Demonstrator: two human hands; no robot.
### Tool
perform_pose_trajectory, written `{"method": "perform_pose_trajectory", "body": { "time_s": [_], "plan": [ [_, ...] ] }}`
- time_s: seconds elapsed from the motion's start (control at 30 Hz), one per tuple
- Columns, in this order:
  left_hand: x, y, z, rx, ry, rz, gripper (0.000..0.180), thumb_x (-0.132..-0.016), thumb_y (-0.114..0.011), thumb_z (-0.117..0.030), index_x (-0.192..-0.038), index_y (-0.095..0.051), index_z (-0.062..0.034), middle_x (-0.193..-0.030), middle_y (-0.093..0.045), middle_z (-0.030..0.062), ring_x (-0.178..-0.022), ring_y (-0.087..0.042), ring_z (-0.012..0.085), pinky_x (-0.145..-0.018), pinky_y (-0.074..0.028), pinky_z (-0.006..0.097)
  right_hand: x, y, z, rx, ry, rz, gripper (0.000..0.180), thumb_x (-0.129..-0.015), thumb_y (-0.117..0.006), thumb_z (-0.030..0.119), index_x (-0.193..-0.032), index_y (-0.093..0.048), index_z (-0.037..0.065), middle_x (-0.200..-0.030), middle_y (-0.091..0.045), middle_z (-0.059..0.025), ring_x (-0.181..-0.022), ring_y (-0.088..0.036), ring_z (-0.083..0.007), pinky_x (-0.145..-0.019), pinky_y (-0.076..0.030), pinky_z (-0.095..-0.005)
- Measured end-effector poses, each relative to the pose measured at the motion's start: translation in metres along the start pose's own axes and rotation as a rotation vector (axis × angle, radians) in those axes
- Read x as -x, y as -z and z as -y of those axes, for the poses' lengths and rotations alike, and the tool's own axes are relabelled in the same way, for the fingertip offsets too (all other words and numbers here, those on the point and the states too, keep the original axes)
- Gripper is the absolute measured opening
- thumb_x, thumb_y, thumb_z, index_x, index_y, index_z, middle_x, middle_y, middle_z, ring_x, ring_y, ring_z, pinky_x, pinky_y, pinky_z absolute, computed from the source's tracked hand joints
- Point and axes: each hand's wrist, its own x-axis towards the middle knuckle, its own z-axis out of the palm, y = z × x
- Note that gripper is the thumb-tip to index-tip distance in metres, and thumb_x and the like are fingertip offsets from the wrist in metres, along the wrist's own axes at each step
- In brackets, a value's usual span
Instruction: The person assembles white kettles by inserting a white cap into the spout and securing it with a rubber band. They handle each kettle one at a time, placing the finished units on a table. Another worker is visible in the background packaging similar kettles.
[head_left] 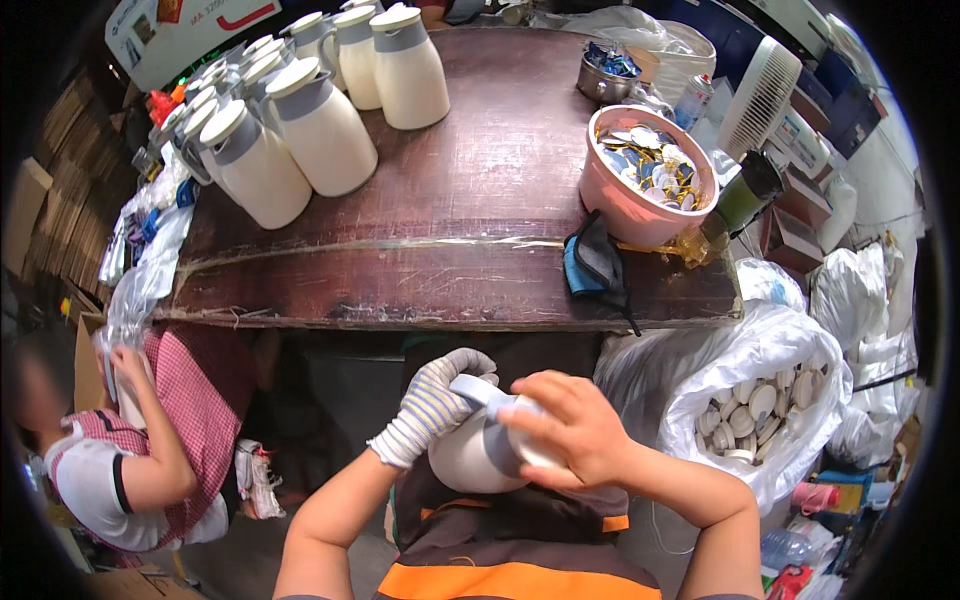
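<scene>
A cream-white jug (470, 455) with a grey collar is held in the lap, below the near edge of the dark wooden counter (470, 200). It is tipped on its side, with its long axis running roughly left to right; the rounded base points toward the lower left and the grey top toward the right. The grey handle (478, 388) is turned upward. The left hand (432, 405), in a striped knit glove, is closed in a grip around the handle. The bare right hand (570, 425) is curled over the jug's top end, its fingers pressed on the collar. Upright jugs of the same kind (300, 130) are ranged on the counter's far left, and a pink bowl of round caps (648, 175) is seen at its right.
</scene>
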Motion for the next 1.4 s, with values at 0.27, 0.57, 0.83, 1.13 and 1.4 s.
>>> {"method": "perform_pose_trajectory", "body": {
  "time_s": [0.27, 0.57, 0.83, 1.13, 1.4],
  "plan": [
    [0.037, -0.012, -0.032, -0.275, -0.082, 0.264, 0.046, -0.082, -0.073, -0.021, -0.12, -0.057, -0.0023, -0.099, -0.065, 0.0079, -0.091, -0.061, 0.0142, -0.085, -0.049, 0.029, 0.013, 0.012, -0.019, 0.302, -0.252, 0.072, 0.06, -0.087, -0.056, 0.05, -0.134, -0.049, 0.013, -0.139, -0.045, -0.0173, -0.13, -0.042, -0.035, -0.109, -0.027, -0.0479],
    [0.052, -0.052, -0.07, 0.051, 0.149, 0.373, 0.053, -0.084, -0.067, -0.017, -0.13, -0.048, 0.0006, -0.112, -0.061, 0.0116, -0.101, -0.059, 0.0196, -0.097, -0.043, 0.033, 0.007, -0.006, -0.047, 0.08, -0.702, 0.041, 0.06, -0.086, -0.056, 0.053, -0.119, -0.059, 0.004, -0.115, -0.06, -0.0196, -0.102, -0.059, -0.0376, -0.088, -0.046, -0.0453],
    [0.0, 0.007, -0.004, 0.234, -0.007, 0.004, 0.041, -0.076, -0.075, -0.018, -0.112, -0.062, -0.0037, -0.1, -0.067, 0.0039, -0.09, -0.063, 0.0135, -0.081, -0.051, 0.027, 0.015, 0.033, -0.003, 0.013, -0.272, 0.235, 0.083, -0.081, -0.055, 0.066, -0.142, -0.039, 0.013, -0.141, -0.035, -0.0313, -0.13, -0.038, -0.0444, -0.106, -0.03, -0.0531],
    [-0.005, 0.008, -0.005, -0.199, 0.01, 0.215, 0.016, -0.08, -0.07, -0.009, -0.095, -0.07, -0.0023, -0.085, -0.07, 0.0058, -0.081, -0.062, 0.0091, -0.075, -0.051, 0.027, -0.002, 0.012, 0.01, -0.201, 0.257, 0.21, 0.078, -0.076, -0.061, 0.067, -0.134, -0.051, 0.016, -0.129, -0.049, -0.015, -0.123, -0.046, -0.0331, -0.102, -0.032, -0.0468],
    [0.061, -0.022, -0.086, 0.121, 0.477, 0.763, 0.033, -0.087, -0.069, -0.024, -0.114, -0.062, -0.0057, -0.08, -0.066, 0.0038, -0.07, -0.062, 0.0077, -0.058, -0.048, 0.02, 0.015, 0.016, -0.024, -0.179, -0.286, 0.155, 0.087, -0.072, -0.068, 0.063, -0.139, -0.046, 0.011, -0.127, -0.048, -0.0161, -0.119, -0.045, -0.034, -0.099, -0.036, -0.0451]
  ]
}}
